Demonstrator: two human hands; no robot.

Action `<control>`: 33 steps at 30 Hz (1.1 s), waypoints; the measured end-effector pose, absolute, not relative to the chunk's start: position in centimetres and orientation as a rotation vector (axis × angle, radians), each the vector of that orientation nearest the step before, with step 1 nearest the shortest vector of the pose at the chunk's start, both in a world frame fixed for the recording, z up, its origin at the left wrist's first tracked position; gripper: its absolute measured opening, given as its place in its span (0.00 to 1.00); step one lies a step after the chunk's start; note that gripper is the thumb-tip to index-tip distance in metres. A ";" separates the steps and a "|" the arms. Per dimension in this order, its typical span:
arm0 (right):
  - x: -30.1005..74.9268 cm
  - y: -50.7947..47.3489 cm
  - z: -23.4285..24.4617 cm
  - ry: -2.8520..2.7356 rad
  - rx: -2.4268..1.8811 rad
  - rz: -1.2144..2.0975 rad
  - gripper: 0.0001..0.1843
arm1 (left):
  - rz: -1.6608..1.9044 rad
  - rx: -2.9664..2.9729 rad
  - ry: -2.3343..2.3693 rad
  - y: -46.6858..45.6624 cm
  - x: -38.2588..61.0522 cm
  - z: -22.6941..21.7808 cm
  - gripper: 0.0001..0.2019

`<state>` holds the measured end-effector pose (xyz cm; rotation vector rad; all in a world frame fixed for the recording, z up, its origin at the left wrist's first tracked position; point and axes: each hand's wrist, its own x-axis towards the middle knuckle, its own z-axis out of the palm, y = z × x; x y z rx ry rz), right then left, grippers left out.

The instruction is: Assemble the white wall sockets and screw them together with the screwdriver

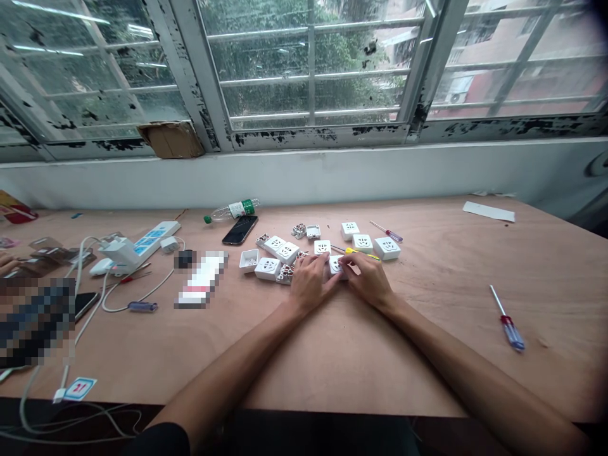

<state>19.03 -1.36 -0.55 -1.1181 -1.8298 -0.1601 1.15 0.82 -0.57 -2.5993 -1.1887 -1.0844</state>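
Note:
My left hand and my right hand meet over one white socket block on the wooden table. The fingers of both hands are curled round it. A yellow-handled screwdriver lies just behind my right hand. Several more white socket blocks sit around and behind the hands, one of them at the right end of the group. An open white socket shell rests at the left of the group.
A black phone and a lying plastic bottle are behind the sockets. A white power strip with cables sits to the left. A blue-handled screwdriver lies at the right, a small one farther back. Another person's fingers show at the far left edge.

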 end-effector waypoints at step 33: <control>18.9 -2.5 0.8 -2.094 -1.170 -0.230 0.20 | -1.093 -2.636 -1.201 0.7 1.1 -0.4 0.24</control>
